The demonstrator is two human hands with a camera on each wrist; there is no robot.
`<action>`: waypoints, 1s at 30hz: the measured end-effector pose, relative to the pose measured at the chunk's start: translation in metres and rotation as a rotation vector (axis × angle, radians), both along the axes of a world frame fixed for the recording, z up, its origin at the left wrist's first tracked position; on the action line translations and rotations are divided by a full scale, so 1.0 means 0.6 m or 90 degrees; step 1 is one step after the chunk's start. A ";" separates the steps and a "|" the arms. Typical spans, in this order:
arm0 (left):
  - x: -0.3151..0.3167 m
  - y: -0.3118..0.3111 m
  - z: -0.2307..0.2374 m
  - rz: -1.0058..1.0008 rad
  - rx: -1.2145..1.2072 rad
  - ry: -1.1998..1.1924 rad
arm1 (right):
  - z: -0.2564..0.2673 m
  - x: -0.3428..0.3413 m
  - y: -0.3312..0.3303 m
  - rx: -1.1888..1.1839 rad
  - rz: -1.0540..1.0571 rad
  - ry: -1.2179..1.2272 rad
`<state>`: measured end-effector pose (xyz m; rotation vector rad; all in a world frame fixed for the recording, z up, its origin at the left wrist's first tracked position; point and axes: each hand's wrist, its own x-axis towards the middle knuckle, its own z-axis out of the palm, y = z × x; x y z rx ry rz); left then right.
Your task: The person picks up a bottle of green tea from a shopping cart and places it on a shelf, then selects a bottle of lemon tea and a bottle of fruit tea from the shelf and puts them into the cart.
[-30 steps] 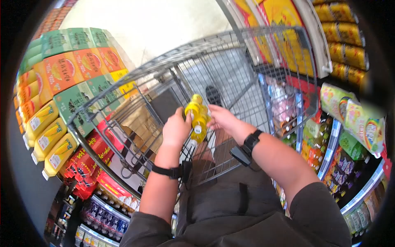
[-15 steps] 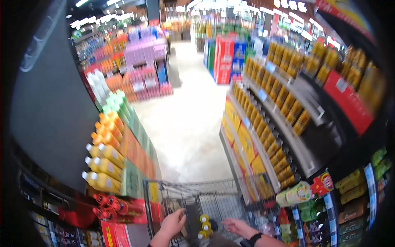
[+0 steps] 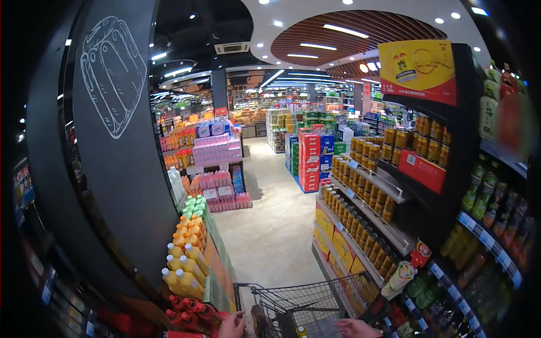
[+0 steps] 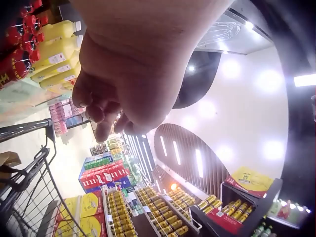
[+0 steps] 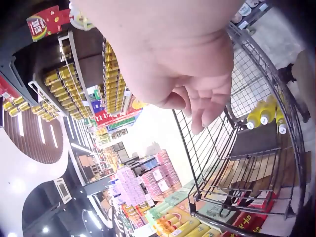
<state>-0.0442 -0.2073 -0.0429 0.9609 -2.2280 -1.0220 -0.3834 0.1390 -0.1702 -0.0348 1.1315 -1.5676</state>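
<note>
My left hand (image 3: 232, 325) is at the bottom edge of the head view, by the left side of a metal shopping cart (image 3: 298, 296). In the left wrist view its fingers (image 4: 102, 116) hang loosely bent with nothing in them. My right hand (image 3: 356, 328) is over the cart's right side, holding nothing, its fingers (image 5: 200, 111) relaxed. Between the hands, low in the cart, yellow-capped bottles (image 3: 301, 331) peek in at the frame's bottom. The right wrist view shows three yellow bottles (image 5: 265, 114) side by side in the cart, along with a flat brown paper item (image 5: 252, 170).
Yellow juice bottles (image 3: 186, 281) and red-capped bottles (image 3: 191, 312) line the left beside a dark pillar (image 3: 112, 169). Shelves of gold cans (image 3: 360, 225) run along the right. A pale floor aisle (image 3: 259, 225) leads ahead to stacked red cartons (image 3: 310, 163).
The head view has tilted up from the cart to the aisle. My hands were at the yellow bottles; they have come apart from them, and the bottles stay in the cart.
</note>
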 end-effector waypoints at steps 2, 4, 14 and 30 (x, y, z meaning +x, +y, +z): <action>-0.002 -0.009 -0.034 -0.031 -0.036 0.013 | -0.017 0.023 0.033 -0.003 -0.061 -0.023; -0.009 0.020 0.014 -0.064 0.083 0.001 | -0.014 0.056 0.071 0.016 -0.116 -0.026; -0.113 0.087 -0.002 -0.264 0.040 0.000 | 0.053 0.162 0.281 0.043 -0.338 -0.025; -0.356 0.417 0.053 -0.561 -0.040 -0.034 | 0.166 0.295 0.600 0.049 -0.558 0.079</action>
